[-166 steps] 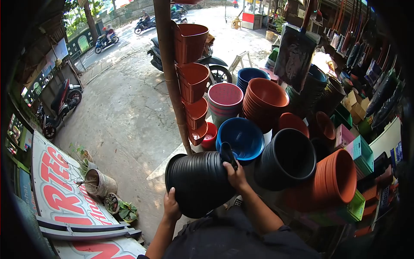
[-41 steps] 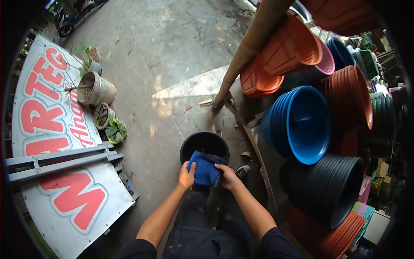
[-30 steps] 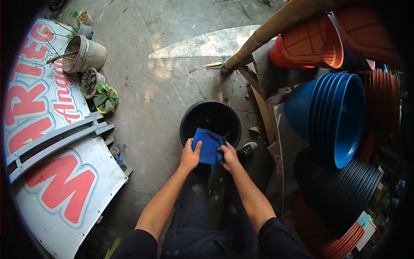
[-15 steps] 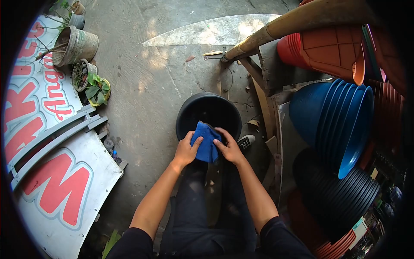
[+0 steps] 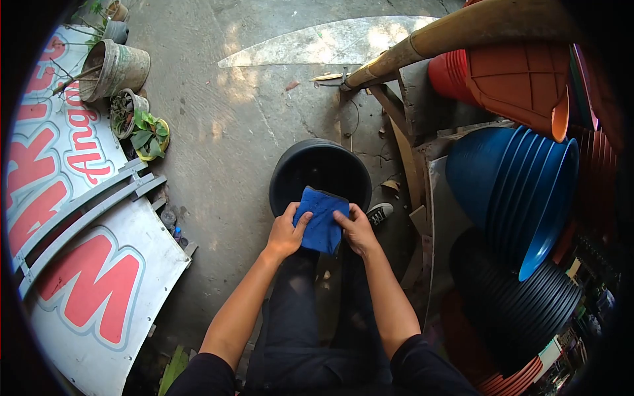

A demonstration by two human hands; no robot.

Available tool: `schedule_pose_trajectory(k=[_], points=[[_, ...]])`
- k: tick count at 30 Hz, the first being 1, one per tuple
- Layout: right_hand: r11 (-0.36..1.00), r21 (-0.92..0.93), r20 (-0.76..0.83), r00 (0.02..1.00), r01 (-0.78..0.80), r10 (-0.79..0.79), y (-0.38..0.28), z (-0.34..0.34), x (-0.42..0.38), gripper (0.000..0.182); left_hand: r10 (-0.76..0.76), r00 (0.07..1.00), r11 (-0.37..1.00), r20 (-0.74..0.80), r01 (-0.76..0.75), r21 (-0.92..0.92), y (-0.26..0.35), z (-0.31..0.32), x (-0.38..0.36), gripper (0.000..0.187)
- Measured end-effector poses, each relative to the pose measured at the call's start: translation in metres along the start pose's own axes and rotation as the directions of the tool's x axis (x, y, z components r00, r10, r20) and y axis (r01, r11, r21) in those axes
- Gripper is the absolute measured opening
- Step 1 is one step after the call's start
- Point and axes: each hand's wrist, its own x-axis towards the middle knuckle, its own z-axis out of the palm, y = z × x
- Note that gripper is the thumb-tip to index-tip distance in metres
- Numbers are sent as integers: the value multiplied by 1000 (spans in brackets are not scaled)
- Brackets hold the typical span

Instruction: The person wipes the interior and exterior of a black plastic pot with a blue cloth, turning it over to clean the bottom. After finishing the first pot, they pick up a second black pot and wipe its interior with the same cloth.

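Observation:
A folded blue cloth (image 5: 321, 221) is held out flat between my two hands, above the near rim of a black plastic pot (image 5: 290, 158). My left hand (image 5: 285, 232) grips its left edge, thumb on top and fingers curled underneath. On the opposite edge, my right hand (image 5: 358, 231) pinches the cloth with the thumb across its face. The pot stands upright on the concrete in front of my legs, its dark inside facing up. The cloth hides part of the near rim.
Stacked blue pots (image 5: 508, 191), black pots (image 5: 522, 297) and terracotta-coloured pots (image 5: 515, 86) crowd the right side. A bamboo pole (image 5: 422, 49) slants in at upper right. To the left lie a lettered sign board (image 5: 99, 290) and potted plants (image 5: 148, 135). A sneaker (image 5: 380, 214) is beside the pot.
The cloth has been spread wider and flatter. My right hand has shifted slightly right and down, and its fingers have moved behind the cloth's edge. The pot stays in place.

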Motion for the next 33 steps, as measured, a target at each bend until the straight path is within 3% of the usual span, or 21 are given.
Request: schedule_pose_trajectory(k=[1, 4, 6, 8, 9, 11, 12, 14, 15, 17, 18, 19, 20, 21, 22, 24, 26, 28, 30, 32, 33], points=[[997, -69, 72, 997, 23, -18, -1, 1, -3, 22, 8, 1000, 1000, -2, -8, 11, -1, 0, 0, 46], [994, -95, 69, 996, -44, 51, -19, -6, -12, 23, 30, 999, 999, -13, -30, 23, -3, 0, -1, 45], [997, 21, 49, 996, -71, 70, -17, -7, -10, 23, 46, 999, 999, -23, -45, 26, -1, -1, -2, 45], [985, -171, 61, 998, 6, 4, -18, -10, -12, 24, 38, 999, 990, 2, -38, 133, 2, -1, -6, 44], [985, -173, 62, 998, 7, 3, -11, -18, -9, 24, 39, 999, 990, 0, -38, 132, 2, 1, -8, 44], [892, -436, -14, 990, 120, -140, 1, -27, -3, 25, 18, 1000, 988, -16, -15, 152, 0, 8, -14, 43], [891, -438, -11, 990, 123, -142, 6, -29, -2, 25, 19, 1000, 988, -19, -16, 151, -1, 12, -17, 43], [962, -242, -128, 979, 127, -161, 13, -29, -3, 30, 30, 998, 999, -61, -28, 28, -1, 19, -23, 45], [962, -243, -127, 978, 129, -163, 13, -28, -3, 30, 32, 998, 999, -62, -30, 27, 0, 21, -26, 45], [996, 16, -123, 989, 88, -85, 14, -26, -5, 38, -78, 997, 983, 0, 77, -165, 2, 23, -32, 40], [996, 17, -123, 989, 88, -86, 14, -26, -7, 38, -77, 997, 983, -1, 76, -164, 0, 27, -35, 40], [980, 174, 65, 994, -99, 88, 15, -26, -9, 48, -51, 999, 958, -9, 46, -284, -4, 32, -37, 41], [908, 287, 273, 935, -304, 226, 20, -30, -10, 61, -27, 999, 917, -21, 16, -400, -7, 34, -38, 41], [857, 274, 385, 866, -436, 317, 27, -34, -11, 79, -27, 999, 917, -18, 18, -398, -10, 35, -39, 41], [857, 275, 384, 867, -437, 318, 34, -37, -12, 79, -41, 999, 885, -7, 33, -464, -13, 37, -40, 41], [710, 383, 500, 779, -591, 379, 47, -38, -14, 78, -56, 998, 847, 10, 53, -529, -17, 38, -41, 41], [672, 421, 560, 757, -610, 336, 63, -35, -7, 73, -74, 997, 758, -10, 50, -650, -22, 36, -39, 40], [674, 520, 428, 844, -524, 325, 73, -29, 3, 72, -83, 997, 753, 5, 66, -655, -26, 30, -36, 40], [668, 542, 428, 852, -509, 302, 54, -20, 0, 65, -98, 994, 853, -42, 62, -519, -33, 26, -29, 40], [664, 564, 425, 862, -491, 276, 41, -14, -3, 59, -98, 994, 864, -50, 61, -500, -38, 22, -22, 40], [715, 469, 460, 834, -519, 303, 38, -14, -3, 55, -90, 994, 861, -55, 50, -507, -41, 22, -17, 41]])
